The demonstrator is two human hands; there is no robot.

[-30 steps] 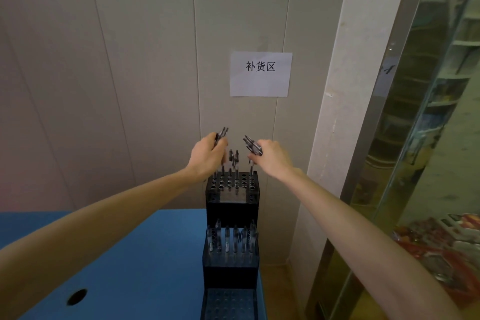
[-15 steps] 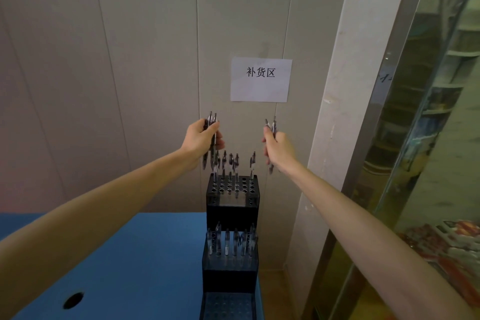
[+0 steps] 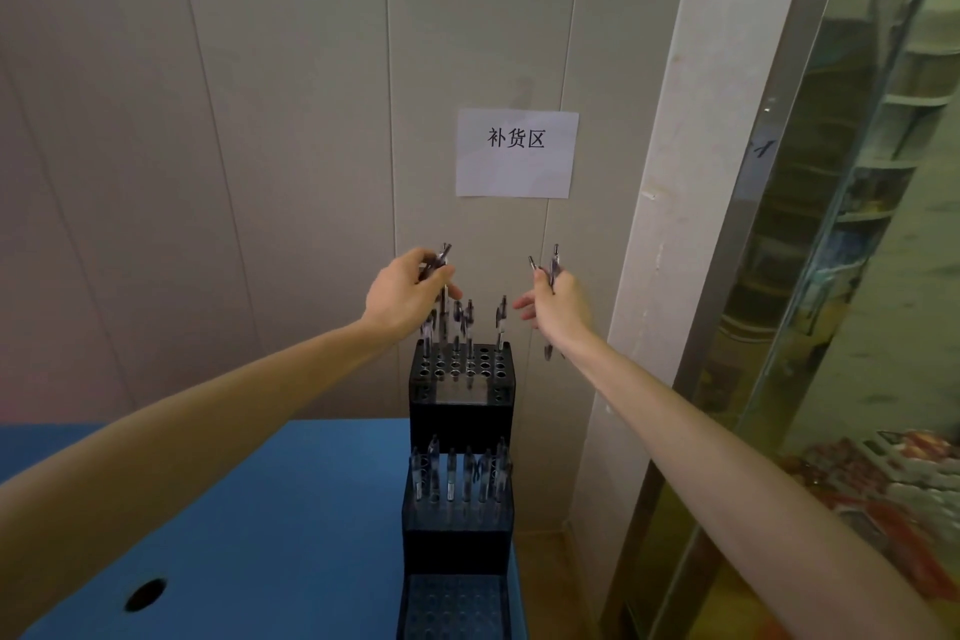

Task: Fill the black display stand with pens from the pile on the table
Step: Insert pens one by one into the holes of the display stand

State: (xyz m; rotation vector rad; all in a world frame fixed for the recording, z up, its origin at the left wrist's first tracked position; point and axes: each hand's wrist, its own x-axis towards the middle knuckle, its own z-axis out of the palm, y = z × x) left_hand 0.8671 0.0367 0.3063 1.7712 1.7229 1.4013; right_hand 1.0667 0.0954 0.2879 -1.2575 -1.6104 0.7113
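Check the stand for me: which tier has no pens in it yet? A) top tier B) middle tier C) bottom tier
C: the bottom tier of the black display stand shows only bare holes, while pens stand in the middle tier and the top tier.

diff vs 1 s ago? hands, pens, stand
Both hands rose off the top tier and turned their pens from slanted to near upright. The left hand still grips pens above the back-left holes; the right hand moved right, holding its pens beside the stand. Stand, middle-tier pens and wall sign unchanged.
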